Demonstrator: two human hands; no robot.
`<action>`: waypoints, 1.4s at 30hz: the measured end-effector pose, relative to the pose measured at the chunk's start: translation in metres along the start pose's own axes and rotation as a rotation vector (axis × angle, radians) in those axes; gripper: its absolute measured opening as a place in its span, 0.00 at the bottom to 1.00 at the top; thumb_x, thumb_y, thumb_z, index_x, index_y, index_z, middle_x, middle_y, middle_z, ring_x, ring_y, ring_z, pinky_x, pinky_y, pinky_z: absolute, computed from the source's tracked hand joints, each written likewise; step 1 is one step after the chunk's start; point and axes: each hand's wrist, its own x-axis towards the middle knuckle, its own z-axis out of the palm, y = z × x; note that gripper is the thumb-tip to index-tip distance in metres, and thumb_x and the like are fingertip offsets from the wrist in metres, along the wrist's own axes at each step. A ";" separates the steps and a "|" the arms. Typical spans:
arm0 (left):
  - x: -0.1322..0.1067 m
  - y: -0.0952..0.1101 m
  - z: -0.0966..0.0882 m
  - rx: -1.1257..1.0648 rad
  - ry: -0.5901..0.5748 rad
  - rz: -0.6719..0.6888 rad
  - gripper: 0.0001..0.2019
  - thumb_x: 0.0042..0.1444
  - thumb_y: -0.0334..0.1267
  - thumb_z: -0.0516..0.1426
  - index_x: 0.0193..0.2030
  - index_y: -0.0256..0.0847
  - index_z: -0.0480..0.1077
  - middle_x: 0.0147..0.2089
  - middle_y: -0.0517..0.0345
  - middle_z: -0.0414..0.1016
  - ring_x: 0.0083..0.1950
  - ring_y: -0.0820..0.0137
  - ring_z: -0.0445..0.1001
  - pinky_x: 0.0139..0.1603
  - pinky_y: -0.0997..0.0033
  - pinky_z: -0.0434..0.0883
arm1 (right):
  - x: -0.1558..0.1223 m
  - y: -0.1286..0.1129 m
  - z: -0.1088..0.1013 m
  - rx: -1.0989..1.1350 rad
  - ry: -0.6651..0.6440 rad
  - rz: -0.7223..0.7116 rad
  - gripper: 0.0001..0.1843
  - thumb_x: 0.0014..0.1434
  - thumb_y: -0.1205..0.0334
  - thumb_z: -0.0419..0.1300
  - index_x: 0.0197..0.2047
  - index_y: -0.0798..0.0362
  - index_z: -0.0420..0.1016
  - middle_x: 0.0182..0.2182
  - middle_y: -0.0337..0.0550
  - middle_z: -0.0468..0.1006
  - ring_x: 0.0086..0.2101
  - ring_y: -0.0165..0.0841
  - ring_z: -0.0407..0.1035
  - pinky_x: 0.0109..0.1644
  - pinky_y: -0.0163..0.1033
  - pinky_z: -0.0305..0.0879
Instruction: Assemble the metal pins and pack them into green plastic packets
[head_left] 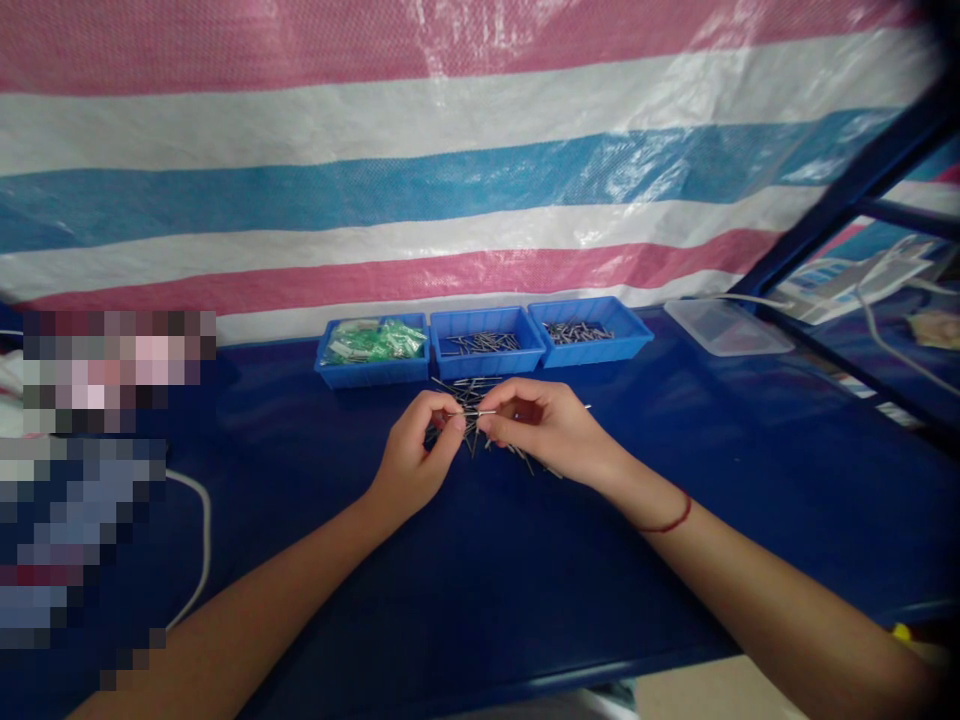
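Observation:
A thin, silvery metal rod point(472, 413) spans the short gap between my two hands. My left hand point(421, 447) pinches its left end between thumb and forefinger. At the other end, my right hand point(555, 428) grips it with thumb and fingertips; the remaining fingers curl inward, and a thin bright tip sticks out behind them. Beneath both hands lies a loose pile of similar thin metal rods point(471, 384), partly hidden by the fingers. The rod's exact kind is too small to make out.
Behind the pile stand three blue bins: the left bin point(375, 374) with green plastic packets, the middle bin point(491, 362) and right bin point(600, 351) with small metal pieces. A clear plastic lid point(727, 328) lies rightward. A white cable point(207, 540) curves at left; a striped sheet point(420, 190) hangs behind.

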 end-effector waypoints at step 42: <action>0.004 -0.006 0.003 0.115 -0.105 -0.008 0.09 0.59 0.31 0.53 0.47 0.42 0.66 0.44 0.55 0.72 0.44 0.69 0.72 0.49 0.66 0.67 | 0.018 0.021 -0.043 -1.058 -0.059 -0.182 0.06 0.56 0.70 0.59 0.36 0.53 0.77 0.32 0.44 0.78 0.34 0.34 0.70 0.40 0.38 0.63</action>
